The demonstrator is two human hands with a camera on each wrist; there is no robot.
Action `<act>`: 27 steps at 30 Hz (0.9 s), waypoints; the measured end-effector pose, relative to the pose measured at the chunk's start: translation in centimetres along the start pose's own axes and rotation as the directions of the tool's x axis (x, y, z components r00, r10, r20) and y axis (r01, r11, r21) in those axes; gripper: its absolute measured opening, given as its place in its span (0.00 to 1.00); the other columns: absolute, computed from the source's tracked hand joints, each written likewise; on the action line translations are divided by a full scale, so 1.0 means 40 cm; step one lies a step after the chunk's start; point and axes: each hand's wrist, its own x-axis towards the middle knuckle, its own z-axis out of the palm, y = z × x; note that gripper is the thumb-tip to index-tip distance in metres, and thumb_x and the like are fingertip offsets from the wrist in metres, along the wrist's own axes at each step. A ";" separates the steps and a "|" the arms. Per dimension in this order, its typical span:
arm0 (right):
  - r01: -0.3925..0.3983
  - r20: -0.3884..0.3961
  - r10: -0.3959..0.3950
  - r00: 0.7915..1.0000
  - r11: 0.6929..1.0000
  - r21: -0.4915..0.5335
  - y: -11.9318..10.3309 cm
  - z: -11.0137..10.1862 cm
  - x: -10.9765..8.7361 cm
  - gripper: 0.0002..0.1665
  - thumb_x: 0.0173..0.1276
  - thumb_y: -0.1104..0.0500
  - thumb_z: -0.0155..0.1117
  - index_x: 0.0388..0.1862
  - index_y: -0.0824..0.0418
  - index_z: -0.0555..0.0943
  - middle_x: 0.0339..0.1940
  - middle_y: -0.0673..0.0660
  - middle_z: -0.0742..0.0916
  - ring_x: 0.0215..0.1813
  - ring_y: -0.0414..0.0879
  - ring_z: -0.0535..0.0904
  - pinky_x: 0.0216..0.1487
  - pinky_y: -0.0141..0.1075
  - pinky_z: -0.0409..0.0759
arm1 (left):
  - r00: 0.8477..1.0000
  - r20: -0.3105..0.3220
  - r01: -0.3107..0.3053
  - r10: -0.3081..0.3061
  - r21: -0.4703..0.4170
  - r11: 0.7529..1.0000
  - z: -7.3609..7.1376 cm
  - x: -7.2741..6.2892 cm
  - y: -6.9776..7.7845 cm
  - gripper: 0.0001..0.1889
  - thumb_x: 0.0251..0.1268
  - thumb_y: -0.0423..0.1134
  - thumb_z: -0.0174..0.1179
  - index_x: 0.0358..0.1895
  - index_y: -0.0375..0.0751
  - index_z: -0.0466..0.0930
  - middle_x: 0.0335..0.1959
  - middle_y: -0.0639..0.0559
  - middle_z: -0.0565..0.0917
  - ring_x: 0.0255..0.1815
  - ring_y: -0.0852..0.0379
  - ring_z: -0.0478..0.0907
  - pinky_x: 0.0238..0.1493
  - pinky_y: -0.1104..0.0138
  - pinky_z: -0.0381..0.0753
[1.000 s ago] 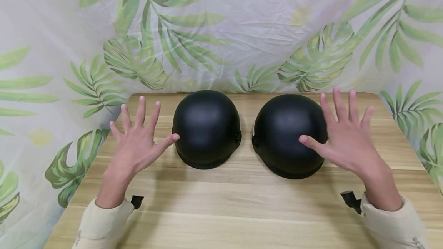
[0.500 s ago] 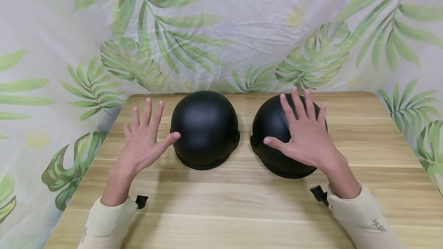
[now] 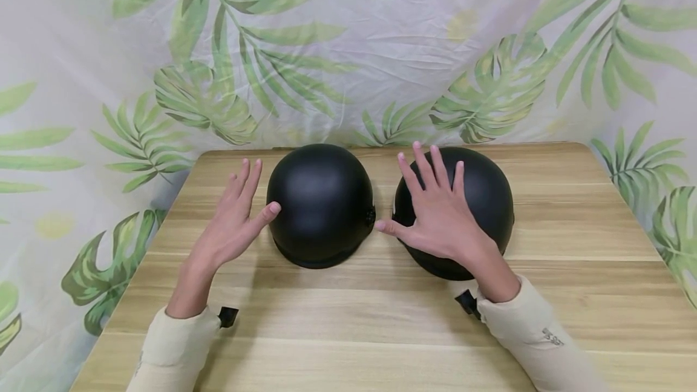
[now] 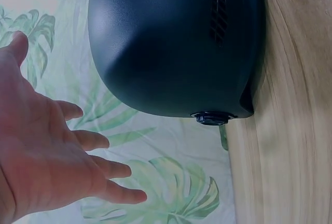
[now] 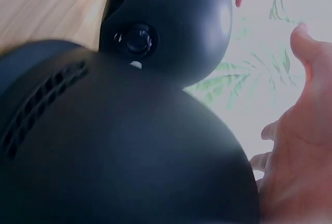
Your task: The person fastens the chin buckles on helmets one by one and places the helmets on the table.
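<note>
Two matte black helmets rest dome up, side by side on the wooden table. My left hand [image 3: 231,222] hovers beside the left helmet [image 3: 321,204], fingers extended and thumb toward the dome. In the left wrist view that palm is bare, apart from the helmet [image 4: 171,47] with its vent and side knob [image 4: 211,117]. Over the right helmet [image 3: 487,198], my right hand [image 3: 441,216] spreads its fingers and hides part of the dome. Its thumb points into the gap between the helmets. A space shows between this palm and the nearer helmet's top [image 5: 155,146] in the right wrist view.
The wooden table [image 3: 348,331] reaches back to a leaf-printed cloth [image 3: 403,47] that hangs behind and at both sides. Small black mounts [image 3: 229,317] stick out from both cream sleeves [image 3: 179,343].
My right hand has swept left, from the right helmet's outer side to across its dome. My left hand has shifted slightly right and turned, its fingers drawing closer together. Both helmets stay put.
</note>
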 end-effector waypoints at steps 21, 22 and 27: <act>0.067 -0.005 -0.067 0.998 0.990 0.127 -0.090 0.076 0.078 0.69 0.70 0.21 0.60 0.90 0.47 0.33 0.90 0.50 0.33 0.91 0.53 0.25 0.86 0.67 0.31 | 0.999 -0.012 -0.043 0.041 -0.208 0.977 0.010 0.043 -0.017 0.40 0.85 0.60 0.47 0.88 0.63 0.35 0.91 0.53 0.35 0.92 0.43 0.33 0.85 0.33 0.41; 0.065 0.000 -0.066 0.998 0.988 0.142 -0.092 0.080 0.083 0.69 0.70 0.21 0.59 0.90 0.47 0.32 0.90 0.50 0.33 0.91 0.52 0.24 0.87 0.67 0.31 | 0.999 -0.016 -0.043 0.040 -0.215 0.976 0.010 0.045 -0.017 0.40 0.85 0.60 0.47 0.88 0.64 0.35 0.91 0.53 0.36 0.92 0.43 0.34 0.85 0.33 0.41; 0.028 0.032 -0.038 0.999 0.964 0.265 -0.101 0.097 0.108 0.69 0.71 0.21 0.58 0.89 0.47 0.29 0.90 0.47 0.32 0.91 0.49 0.26 0.88 0.64 0.37 | 0.999 -0.030 -0.037 0.030 -0.247 0.968 0.017 0.056 -0.016 0.39 0.85 0.59 0.48 0.88 0.65 0.37 0.91 0.52 0.39 0.91 0.42 0.37 0.85 0.33 0.42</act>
